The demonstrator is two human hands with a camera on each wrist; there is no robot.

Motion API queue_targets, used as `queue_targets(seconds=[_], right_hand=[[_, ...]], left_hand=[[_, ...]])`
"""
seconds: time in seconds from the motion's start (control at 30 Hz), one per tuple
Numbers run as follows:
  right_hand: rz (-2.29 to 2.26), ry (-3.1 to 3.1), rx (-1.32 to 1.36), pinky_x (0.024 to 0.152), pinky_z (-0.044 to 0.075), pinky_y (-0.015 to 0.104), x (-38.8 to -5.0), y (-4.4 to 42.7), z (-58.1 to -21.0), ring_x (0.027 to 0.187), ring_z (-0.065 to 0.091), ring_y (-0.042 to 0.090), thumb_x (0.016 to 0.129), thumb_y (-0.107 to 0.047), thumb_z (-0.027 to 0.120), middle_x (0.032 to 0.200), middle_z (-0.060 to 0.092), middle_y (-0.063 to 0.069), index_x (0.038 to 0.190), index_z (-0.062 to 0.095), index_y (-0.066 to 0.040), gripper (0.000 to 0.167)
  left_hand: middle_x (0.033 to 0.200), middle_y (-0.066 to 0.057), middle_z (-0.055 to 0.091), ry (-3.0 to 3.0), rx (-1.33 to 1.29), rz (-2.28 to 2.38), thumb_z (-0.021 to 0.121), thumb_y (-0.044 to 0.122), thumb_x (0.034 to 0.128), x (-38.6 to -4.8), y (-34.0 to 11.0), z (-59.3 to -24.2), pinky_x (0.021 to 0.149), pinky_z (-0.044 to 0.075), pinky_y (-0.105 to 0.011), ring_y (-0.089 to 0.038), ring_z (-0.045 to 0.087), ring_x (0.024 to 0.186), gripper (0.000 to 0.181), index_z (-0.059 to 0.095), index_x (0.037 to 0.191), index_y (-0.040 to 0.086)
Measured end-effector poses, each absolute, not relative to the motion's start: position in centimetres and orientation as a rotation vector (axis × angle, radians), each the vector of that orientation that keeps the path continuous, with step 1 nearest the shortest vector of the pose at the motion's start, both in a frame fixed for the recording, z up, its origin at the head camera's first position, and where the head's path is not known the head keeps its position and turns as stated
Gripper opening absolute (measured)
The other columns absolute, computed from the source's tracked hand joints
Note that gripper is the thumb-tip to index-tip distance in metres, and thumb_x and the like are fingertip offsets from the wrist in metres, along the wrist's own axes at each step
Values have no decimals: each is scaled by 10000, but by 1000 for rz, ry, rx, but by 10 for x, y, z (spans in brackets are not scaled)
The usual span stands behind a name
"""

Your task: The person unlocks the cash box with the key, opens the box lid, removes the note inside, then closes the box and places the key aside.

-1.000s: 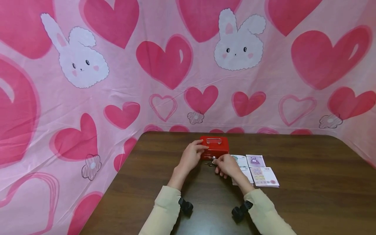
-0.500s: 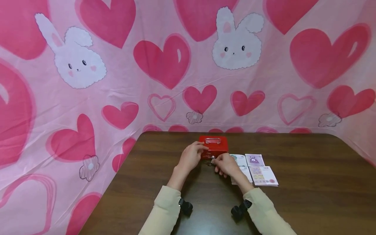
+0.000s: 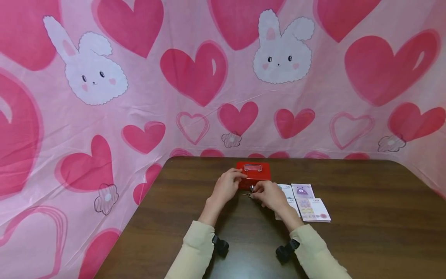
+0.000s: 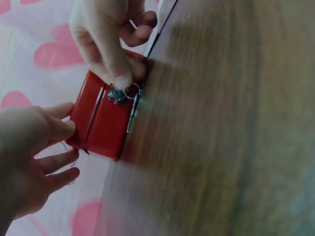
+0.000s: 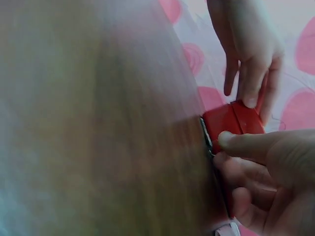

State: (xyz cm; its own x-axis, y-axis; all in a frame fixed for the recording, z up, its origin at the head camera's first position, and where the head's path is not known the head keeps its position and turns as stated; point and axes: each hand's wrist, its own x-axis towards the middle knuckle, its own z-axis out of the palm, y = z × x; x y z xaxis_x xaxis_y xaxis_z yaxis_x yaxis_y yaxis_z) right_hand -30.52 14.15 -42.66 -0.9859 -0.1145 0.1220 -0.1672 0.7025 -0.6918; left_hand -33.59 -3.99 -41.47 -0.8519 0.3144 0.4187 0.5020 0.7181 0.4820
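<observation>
A small red cash box [image 3: 259, 176] with a wire handle [image 3: 252, 167] on its lid stands near the far edge of the table. My left hand [image 3: 225, 186] rests on its left side and lid, fingers loosely bent. At the front lock [image 4: 116, 95], my right hand [image 3: 272, 195] pinches a key between thumb and forefinger; the fingers mostly cover it. In the left wrist view a key ring [image 4: 130, 92] hangs from the key, with another key [image 4: 132, 117] dangling along the box front. The box lid is down.
Several stacks of play banknotes lie right of the box, among them a purple-printed note [image 3: 303, 190] and a note stack [image 3: 315, 210] nearer me. The brown wooden table [image 3: 366, 217] meets a pink heart-patterned cloth [image 3: 195, 89] behind.
The right fingers have shifted slightly at the lock, and the thumb now sits lower by the keys. My left hand and the box stay in place.
</observation>
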Motion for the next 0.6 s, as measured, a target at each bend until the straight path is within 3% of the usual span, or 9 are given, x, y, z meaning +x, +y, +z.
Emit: queue_targets(seconds=[0.17, 0.47, 0.6], right_hand=[[1266, -2808, 213, 408, 475, 273, -305, 144, -426, 440, 595, 148, 869, -164, 759, 757, 706, 50, 995, 728, -105, 142], [1470, -2764, 227, 395, 494, 298, -310, 149, -432, 434, 618, 143, 896, -144, 726, 662, 683, 86, 1034, 740, -47, 169], [1553, -2741, 220, 396, 494, 291, -312, 150, -433, 463, 642, 151, 900, -109, 712, 706, 718, 107, 1058, 734, -21, 182]], left_hand=[[1265, -44, 685, -2624, -634, -880, 612, 66, 957, -337, -40, -415, 1025, 506, -414, -237, 644, 1185, 245, 775, 1110, 165], [1287, -33, 680, -2646, -610, -879, 611, 87, 965, -336, -39, -415, 1036, 501, -413, -233, 640, 1198, 242, 771, 1124, 174], [1292, -31, 679, -2650, -591, -894, 617, 93, 965, -336, -39, -414, 1038, 499, -425, -239, 639, 1201, 239, 771, 1127, 177]])
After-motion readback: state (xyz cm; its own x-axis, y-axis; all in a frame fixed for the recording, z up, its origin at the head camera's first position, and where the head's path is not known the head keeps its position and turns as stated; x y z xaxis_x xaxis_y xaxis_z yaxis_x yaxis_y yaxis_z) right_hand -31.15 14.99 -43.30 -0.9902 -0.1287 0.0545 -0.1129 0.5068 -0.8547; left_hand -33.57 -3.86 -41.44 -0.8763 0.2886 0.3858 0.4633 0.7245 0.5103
